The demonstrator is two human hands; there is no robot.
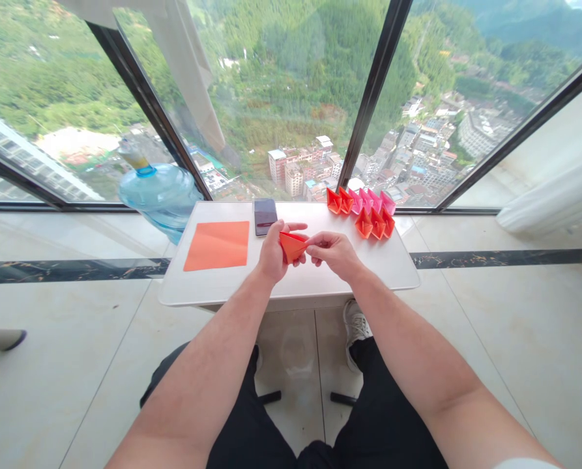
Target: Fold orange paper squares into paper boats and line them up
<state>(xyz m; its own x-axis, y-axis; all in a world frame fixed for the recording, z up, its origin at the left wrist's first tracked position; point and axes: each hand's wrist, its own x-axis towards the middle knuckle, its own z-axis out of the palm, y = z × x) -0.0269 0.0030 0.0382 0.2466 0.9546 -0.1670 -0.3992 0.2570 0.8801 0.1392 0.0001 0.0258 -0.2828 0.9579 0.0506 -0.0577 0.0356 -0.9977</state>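
Above the front half of a small white table (315, 280), a folded orange paper piece (293, 247) is held between both hands. My left hand (275, 251) cups it from the left, thumb on its near side and fingers behind. With thumb and index finger, my right hand (334, 253) pinches its right corner. Flat on the table's left side lies an orange paper sheet (217, 245). Folded paper boats, orange ones (377, 223) and pink ones (369, 198), stand in rows at the back right.
A dark phone (265, 216) lies near the table's back edge. Beyond the back left corner stands a large blue water jug (161, 189). Tall windows with dark frames (371, 91) rise behind the table. My knees and shoes (356, 329) are below its front edge.
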